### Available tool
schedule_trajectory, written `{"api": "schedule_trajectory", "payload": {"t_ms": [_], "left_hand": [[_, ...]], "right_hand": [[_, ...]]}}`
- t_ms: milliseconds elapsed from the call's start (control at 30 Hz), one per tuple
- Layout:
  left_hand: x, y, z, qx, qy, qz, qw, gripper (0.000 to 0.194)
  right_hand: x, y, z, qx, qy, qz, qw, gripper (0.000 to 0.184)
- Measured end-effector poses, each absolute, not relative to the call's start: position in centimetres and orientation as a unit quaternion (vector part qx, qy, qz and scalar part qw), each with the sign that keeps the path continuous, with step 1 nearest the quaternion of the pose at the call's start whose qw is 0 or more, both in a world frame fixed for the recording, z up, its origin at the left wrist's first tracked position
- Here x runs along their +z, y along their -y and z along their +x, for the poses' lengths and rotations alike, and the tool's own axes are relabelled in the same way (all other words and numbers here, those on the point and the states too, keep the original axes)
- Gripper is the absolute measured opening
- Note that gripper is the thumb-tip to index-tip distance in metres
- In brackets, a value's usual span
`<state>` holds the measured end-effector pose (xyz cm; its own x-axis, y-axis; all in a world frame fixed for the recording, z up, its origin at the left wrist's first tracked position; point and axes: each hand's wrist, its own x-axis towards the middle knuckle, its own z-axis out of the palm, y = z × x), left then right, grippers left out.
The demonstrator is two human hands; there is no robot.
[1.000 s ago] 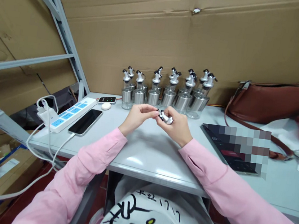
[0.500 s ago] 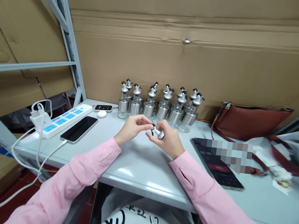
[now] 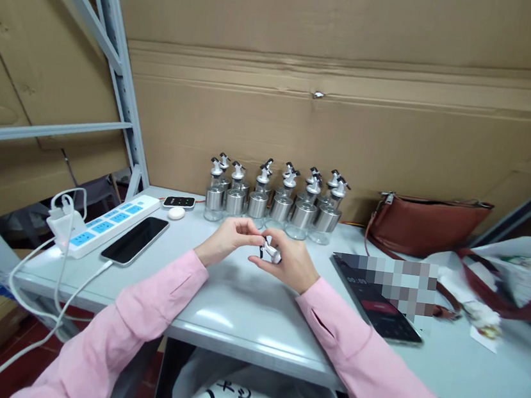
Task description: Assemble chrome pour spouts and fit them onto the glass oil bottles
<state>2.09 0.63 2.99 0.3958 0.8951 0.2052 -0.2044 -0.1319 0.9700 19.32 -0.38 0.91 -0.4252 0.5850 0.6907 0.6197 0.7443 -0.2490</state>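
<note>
Over the last second the view has been tilted upward, while the bottles [image 3: 258, 204] along the back edge of the table [image 3: 244, 296] have been left standing. The spout [image 3: 272, 253] is still held above the table, between the front and back edges. Its silver body is gripped in the right hand [image 3: 291, 260], fingers curled around it; its black end is pinched by the left hand [image 3: 229, 241], thumb and fingertips nearly closed. Only slight turning is seen — the spout, apparently, is still being worked on.
</note>
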Motion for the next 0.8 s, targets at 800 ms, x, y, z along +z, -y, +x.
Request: {"api": "schedule_trajectory", "payload": {"t_ms": [800], "left_hand": [[2.6, -0.2, 2.1, 0.524, -0.237, 0.8, 0.173, 0.012]], "right_hand": [[2.5, 0.3, 18.9, 0.789, 0.47, -0.252, 0.307, 0.041]]}}
